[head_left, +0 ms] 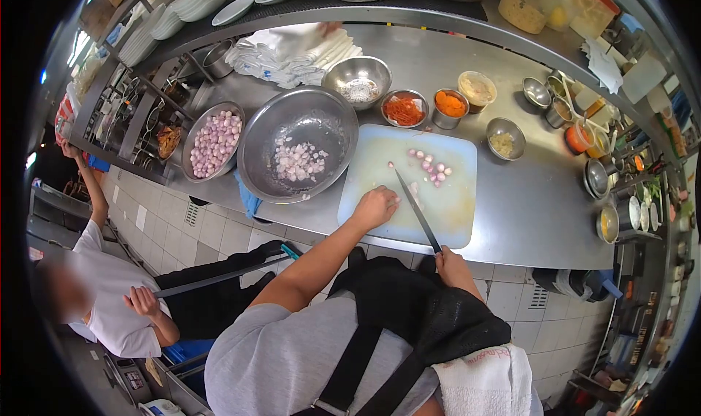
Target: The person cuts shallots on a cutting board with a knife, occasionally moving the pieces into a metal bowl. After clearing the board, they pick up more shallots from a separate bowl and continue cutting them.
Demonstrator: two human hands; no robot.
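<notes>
My left hand point(376, 207) rests with curled fingers on the near edge of a pale cutting board point(453, 211); whether something sits under it I cannot tell. My right hand point(447, 259) grips the handle of a long dark knife point(415, 206), whose blade lies across the board pointing away from me. Several peeled shallots point(432, 168) lie on the far part of the board. Left of the board a large steel bowl point(257, 153) holds cut shallot pieces point(298, 160). A smaller steel bowl point(191, 157) further left is full of whole peeled shallots point(216, 141).
Small steel bowls of red point(403, 110), orange point(450, 105) and pale ingredients stand behind the board. Folded cloths point(292, 54) lie at the back, plates on the shelf above. Pots and containers crowd the right end. A person in white point(117, 299) crouches at lower left, holding a long handle.
</notes>
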